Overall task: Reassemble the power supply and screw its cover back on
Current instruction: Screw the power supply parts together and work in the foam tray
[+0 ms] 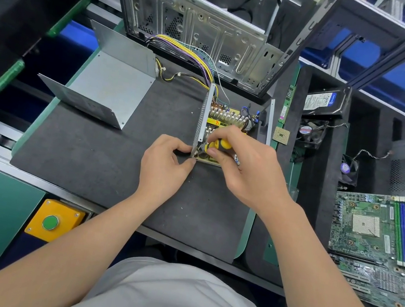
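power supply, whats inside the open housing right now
Inside the power supply: a circuit board with finned heatsinks and a yellow part, wires leaving the far end. The right hand and screwdriver cover the near corner.

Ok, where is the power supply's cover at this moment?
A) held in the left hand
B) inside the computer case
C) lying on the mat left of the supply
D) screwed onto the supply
C: the bent grey cover lies on the dark mat, apart from the open power supply.

Cover left of power supply on mat, motherboard right.
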